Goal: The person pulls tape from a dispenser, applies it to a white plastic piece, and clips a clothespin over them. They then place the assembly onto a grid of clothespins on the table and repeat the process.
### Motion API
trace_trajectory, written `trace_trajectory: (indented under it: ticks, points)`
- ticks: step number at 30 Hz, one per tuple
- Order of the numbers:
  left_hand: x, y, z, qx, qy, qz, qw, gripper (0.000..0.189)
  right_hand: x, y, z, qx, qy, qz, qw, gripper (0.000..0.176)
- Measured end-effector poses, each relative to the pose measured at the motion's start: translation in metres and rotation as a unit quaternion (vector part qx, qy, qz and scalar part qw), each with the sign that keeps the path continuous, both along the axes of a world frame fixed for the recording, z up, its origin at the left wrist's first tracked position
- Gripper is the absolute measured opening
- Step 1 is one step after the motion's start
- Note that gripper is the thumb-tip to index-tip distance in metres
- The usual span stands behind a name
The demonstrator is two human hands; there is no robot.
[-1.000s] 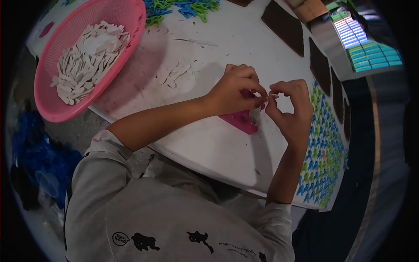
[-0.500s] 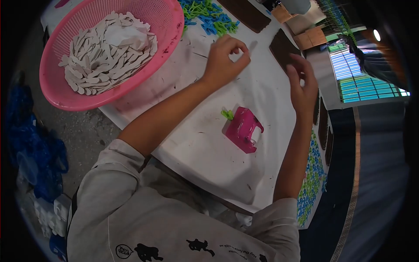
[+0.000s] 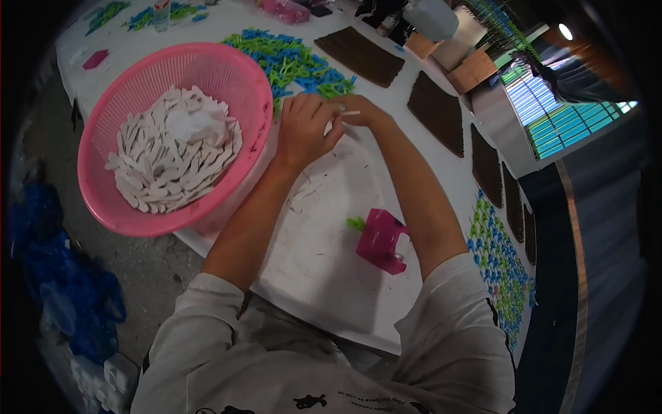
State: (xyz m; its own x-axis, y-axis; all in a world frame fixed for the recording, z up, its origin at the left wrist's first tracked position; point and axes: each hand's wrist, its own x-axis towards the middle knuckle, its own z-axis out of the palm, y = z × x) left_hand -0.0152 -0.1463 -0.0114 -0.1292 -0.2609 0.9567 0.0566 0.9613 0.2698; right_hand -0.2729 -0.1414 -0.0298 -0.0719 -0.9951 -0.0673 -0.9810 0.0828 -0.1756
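Observation:
My left hand point(image 3: 301, 131) is closed, its fingers curled around a thin white piece point(image 3: 352, 112) whose end sticks out across my right hand. My right hand point(image 3: 360, 112) meets it, fingers bent and partly hidden behind the left; what they pinch is unclear. Just beyond both hands lies a pile of blue and green clips point(image 3: 296, 62). A pink basket point(image 3: 261, 131) full of flat white pieces point(image 3: 169, 155) stands left of my left hand. Nearer my body, a magenta plastic holder point(image 3: 378, 241) sits on the white table point(image 3: 324, 276), a small green clip point(image 3: 356, 223) at its left side.
Brown ridged strips point(image 3: 434, 110) run along the table's right side. Closer on the right are rows of blue and green clips point(image 3: 498, 265). A clear bottle point(image 3: 161, 15) stands at the far left. Blue plastic bags point(image 3: 69, 283) lie on the floor.
My hands were apart, the right one over the strips; now they meet beside the clip pile. The view has shifted, showing more of the table's far side. A white piece now shows between my hands.

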Motion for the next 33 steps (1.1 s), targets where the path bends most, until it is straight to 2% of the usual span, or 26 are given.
trace_trajectory:
  ticks: [1,3,5,9,11,12,13,15,18,21,23,25,27,29,30,31,32,33]
  points:
    - [-0.001,0.002,0.001,-0.006,-0.004,-0.001,1.0,0.016,0.023,0.016,0.018,-0.032,0.052,0.0,0.998,0.045]
    - [0.0,0.006,0.003,-0.023,0.0,-0.006,1.0,0.016,0.046,0.025,0.033,-0.025,0.042,-0.081,0.996,0.036]
    - [0.001,0.009,0.005,-0.007,-0.009,-0.011,1.0,0.017,0.049,0.035,0.032,-0.035,0.046,-0.088,0.994,0.031]
    - [0.001,0.014,0.005,-0.002,-0.003,-0.014,1.0,0.018,0.054,0.042,0.027,-0.043,0.083,-0.093,0.991,0.032]
    - [0.001,0.014,0.005,0.0,-0.006,-0.01,1.0,0.019,0.055,0.04,0.018,-0.113,0.063,-0.106,0.986,0.034]
    - [0.001,0.014,0.005,-0.004,-0.005,-0.008,1.0,0.019,0.05,0.034,0.017,-0.064,0.04,-0.099,0.992,0.036]
    - [0.001,0.013,0.005,-0.009,0.0,-0.012,1.0,0.019,0.05,0.032,0.017,-0.068,0.039,-0.098,0.992,0.036]
    - [0.002,0.011,0.006,-0.016,0.005,-0.017,1.0,0.019,0.048,0.032,0.019,-0.015,0.087,-0.112,0.99,0.036]
    - [0.001,0.012,0.006,-0.011,-0.001,-0.016,1.0,0.019,0.043,0.042,0.027,0.039,0.075,-0.123,0.989,0.036]
    - [0.0,0.014,0.005,-0.008,-0.002,-0.02,1.0,0.019,0.06,0.068,0.062,0.045,0.113,-0.157,0.98,0.032]
    - [0.0,0.021,0.005,0.023,0.0,-0.046,0.999,0.018,0.056,0.094,0.076,-0.129,0.069,-0.13,0.981,0.034]
    - [-0.001,0.028,0.007,0.038,-0.003,-0.072,0.997,0.018,0.064,0.131,0.091,-0.255,-0.13,-0.189,0.939,0.041]
    - [-0.003,0.036,0.009,0.051,-0.007,-0.099,0.994,0.018,0.077,0.177,0.102,-0.371,-0.143,-0.208,0.894,0.048]
    - [-0.005,0.047,0.008,0.127,-0.017,-0.189,0.974,0.015,0.08,0.231,0.096,-0.455,-0.165,-0.222,0.846,0.044]
    - [-0.006,0.054,0.009,0.122,-0.023,-0.191,0.974,0.015,0.095,0.26,0.098,-0.479,-0.207,-0.263,0.812,0.042]
    - [-0.004,0.061,0.012,0.193,-0.027,-0.26,0.946,0.014,0.115,0.287,0.103,-0.5,-0.249,-0.302,0.772,0.04]
    - [-0.003,0.066,0.013,0.261,-0.033,-0.325,0.908,0.013,0.128,0.313,0.101,-0.524,-0.245,-0.343,0.74,0.039]
    - [-0.004,0.069,0.011,0.257,-0.044,-0.325,0.909,0.013,0.139,0.333,0.093,-0.545,-0.242,-0.385,0.704,0.039]
